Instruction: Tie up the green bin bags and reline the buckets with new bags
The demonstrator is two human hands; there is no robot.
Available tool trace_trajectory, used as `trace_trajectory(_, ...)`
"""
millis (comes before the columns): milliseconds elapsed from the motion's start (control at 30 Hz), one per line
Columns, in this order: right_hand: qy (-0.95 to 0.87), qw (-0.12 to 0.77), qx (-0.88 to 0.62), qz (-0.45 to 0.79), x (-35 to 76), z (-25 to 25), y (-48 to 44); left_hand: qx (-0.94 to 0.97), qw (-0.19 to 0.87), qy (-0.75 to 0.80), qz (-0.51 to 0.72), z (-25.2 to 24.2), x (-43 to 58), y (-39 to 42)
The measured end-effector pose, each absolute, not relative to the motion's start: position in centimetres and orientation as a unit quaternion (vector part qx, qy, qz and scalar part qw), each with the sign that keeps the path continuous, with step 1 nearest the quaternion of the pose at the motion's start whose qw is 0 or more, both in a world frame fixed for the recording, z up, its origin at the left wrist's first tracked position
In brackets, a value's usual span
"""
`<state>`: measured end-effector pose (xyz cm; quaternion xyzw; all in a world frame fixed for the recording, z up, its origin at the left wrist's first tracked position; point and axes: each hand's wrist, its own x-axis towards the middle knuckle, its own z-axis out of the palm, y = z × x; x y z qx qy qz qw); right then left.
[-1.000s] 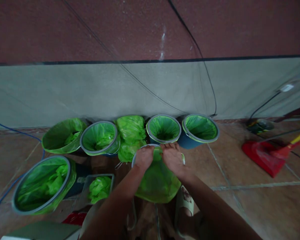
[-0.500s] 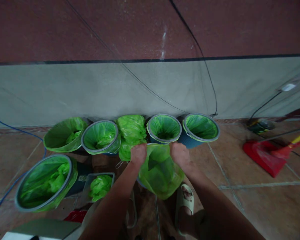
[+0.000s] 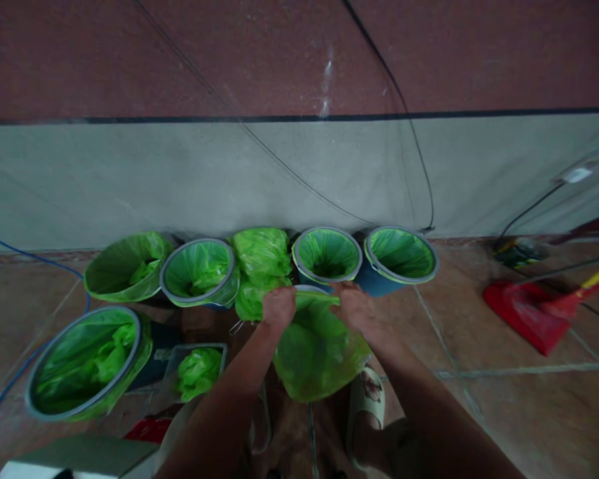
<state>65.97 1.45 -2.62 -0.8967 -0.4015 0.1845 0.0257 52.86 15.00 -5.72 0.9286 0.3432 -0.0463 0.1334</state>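
"Wall and floor in the head view. Where's the bag?"

"Between left grip and right grip, sagging below them."

"Their state?"

"Left pinches the bag's edge; right touches it, whether pinching I can't tell."

"Beyond?"

"Bins, just past the right grip."

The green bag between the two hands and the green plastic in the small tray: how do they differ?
The bag is spread open, while the plastic in the tray is crumpled. The bag appears larger than the plastic. The left hand touches the bag; no hand touches the plastic. Both are green.
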Motion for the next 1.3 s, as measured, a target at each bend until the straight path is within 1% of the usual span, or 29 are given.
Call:
trace_trajectory(133, -0.442, 0.005, -0.881, 0.167, 65.8, -2.3, 1.7, 0.931, 0.138, 0.336, -0.045, -5.7, 52.9, 14.9)
trace_trajectory(267, -0.424, -0.025, -0.893, 0.152, 66.2, -2.6, 1.5, 0.927, 0.144, 0.342, -0.053, -5.6, 52.7, 15.2)
trace_trajectory(467, -0.449, 0.035, -0.882, 0.137, 66.2, -3.6, 1.6, 0.924, 0.147, 0.348, -0.058, -5.6, 52.6, 15.1)
trace_trajectory(600, -0.462, 0.021, -0.873, 0.154, 65.7, -3.8, 1.7, 0.929, 0.147, 0.336, -0.048, -5.8, 52.7, 14.8)
trace_trajectory(800, -0.413, -0.029, -0.892, 0.182, 66.4, -5.0, 1.7, 0.920, 0.163, 0.352, -0.048, -5.6, 52.8, 14.9)
trace_trajectory(900, -0.411, -0.020, -0.891, 0.190, 66.8, -5.2, 1.7, 0.920, 0.160, 0.354, -0.047, -5.4, 52.7, 15.2)
trace_trajectory(1133, -0.375, 0.010, -0.911, 0.173, 67.5, -3.9, 1.5, 0.920, 0.122, 0.368, -0.066, -5.1, 52.2, 16.0)
trace_trajectory(1300, -0.340, -0.017, -0.918, 0.203, 69.0, -3.7, 0.9, 0.906, 0.113, 0.400, -0.076, -4.6, 51.9, 16.7)
